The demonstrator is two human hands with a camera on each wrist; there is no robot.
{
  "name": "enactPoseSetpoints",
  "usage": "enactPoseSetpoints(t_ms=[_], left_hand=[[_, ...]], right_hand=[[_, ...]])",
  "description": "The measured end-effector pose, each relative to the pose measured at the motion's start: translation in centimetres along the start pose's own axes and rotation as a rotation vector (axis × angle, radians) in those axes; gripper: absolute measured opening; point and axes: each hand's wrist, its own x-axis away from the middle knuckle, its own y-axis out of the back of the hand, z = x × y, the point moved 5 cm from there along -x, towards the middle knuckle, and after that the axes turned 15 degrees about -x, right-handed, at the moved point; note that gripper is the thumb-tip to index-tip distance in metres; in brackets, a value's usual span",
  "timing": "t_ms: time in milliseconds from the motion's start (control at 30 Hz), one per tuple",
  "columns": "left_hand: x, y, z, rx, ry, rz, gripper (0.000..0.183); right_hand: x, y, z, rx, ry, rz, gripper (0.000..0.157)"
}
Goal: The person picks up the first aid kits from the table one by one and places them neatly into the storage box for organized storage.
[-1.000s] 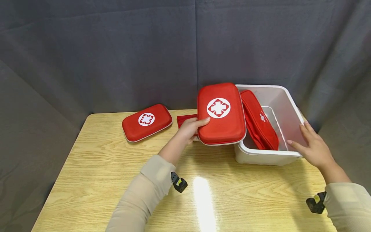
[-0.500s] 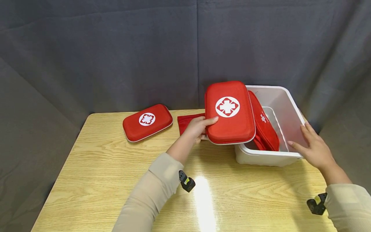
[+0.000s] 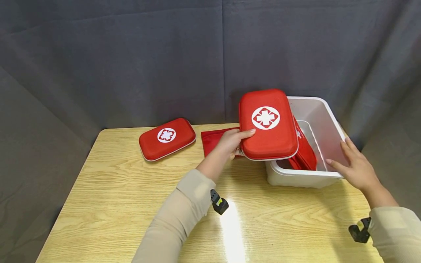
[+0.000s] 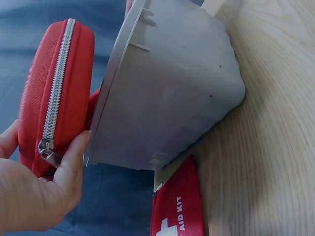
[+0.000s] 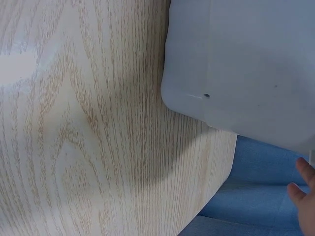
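My left hand [image 3: 230, 143] grips a red hard-shell first aid case [image 3: 269, 140] by its left edge, thumb on top beside the white cross emblem. The case is held up over the left side of a white plastic bin [image 3: 296, 179]. In the left wrist view the case's silver zipper [image 4: 56, 88] and pull face the camera, beside the bin's wall [image 4: 162, 83]. A red pouch [image 3: 306, 155] with a white cross leans inside the bin, partly hidden by the case. My right hand [image 3: 358, 170] rests on the bin's right rim, fingers fairly straight, thumb over the inside.
Another red first aid case [image 3: 167, 140] lies on the wooden table [image 3: 131, 204] at the back left. A flat red pouch [image 3: 212, 140] lies left of the bin, partly covered by the left arm; its lettering [image 4: 180, 214] shows in the left wrist view. A grey curtain [image 3: 148, 65] hangs behind.
My left hand has carried the case rightward and slightly up, further over the bin, covering more of the pouch inside. My right hand and the bin stay in place.
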Motion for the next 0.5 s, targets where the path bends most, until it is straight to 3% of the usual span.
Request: enactPoseSetpoints(t_ms=[500], left_hand=[[-0.5, -2.2, -0.7, -0.007, -0.004, -0.031, 0.026]], right_hand=[[0.0, 0.0, 0.1, -0.011, 0.027, -0.015, 0.076]])
